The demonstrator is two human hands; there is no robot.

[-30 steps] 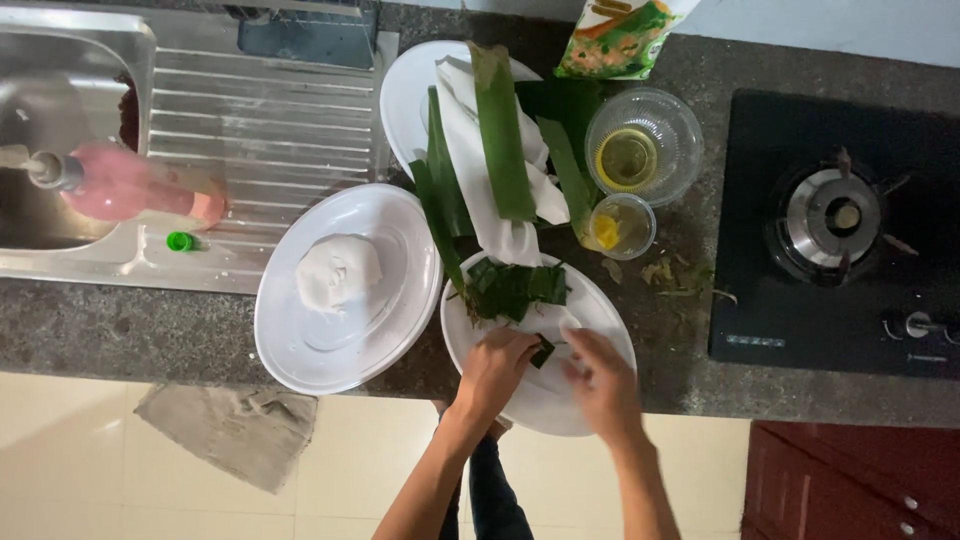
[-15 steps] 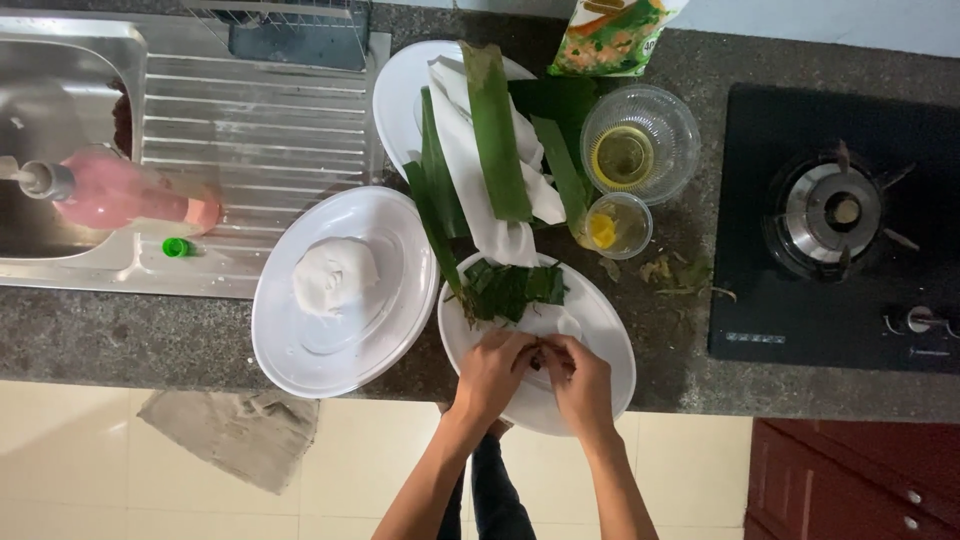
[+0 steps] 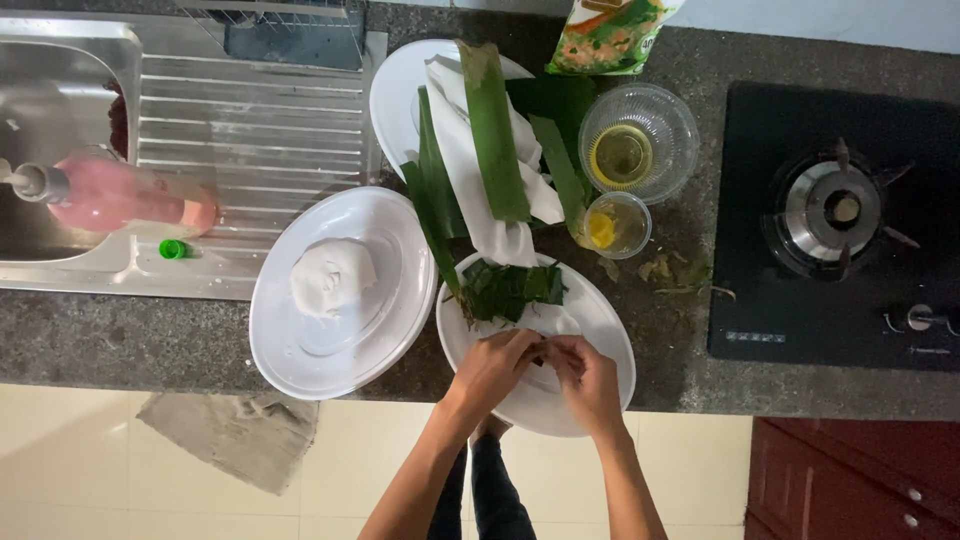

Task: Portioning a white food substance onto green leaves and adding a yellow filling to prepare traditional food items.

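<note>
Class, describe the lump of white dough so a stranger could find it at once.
Start at the steel sink on the counter's left. Just beside its ribbed drainer lies a big white oval plate. The dough sits alone on it, a smooth white lump; the neighbouring plates hold green leaves.

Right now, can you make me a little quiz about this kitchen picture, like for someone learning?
1. True or false: both hands are over the same white plate.
2. What lies on the bigger white plate to the left? A) a white lump of dough B) a yellow egg C) a spoon
3. Fill in: the pink bottle lies beside the ____.

Key:
1. True: the left hand and right hand meet above the round plate with cut green leaves.
2. A: the dough sits on the oval plate.
3. Sink: the pink bottle rests by the sink.
</note>
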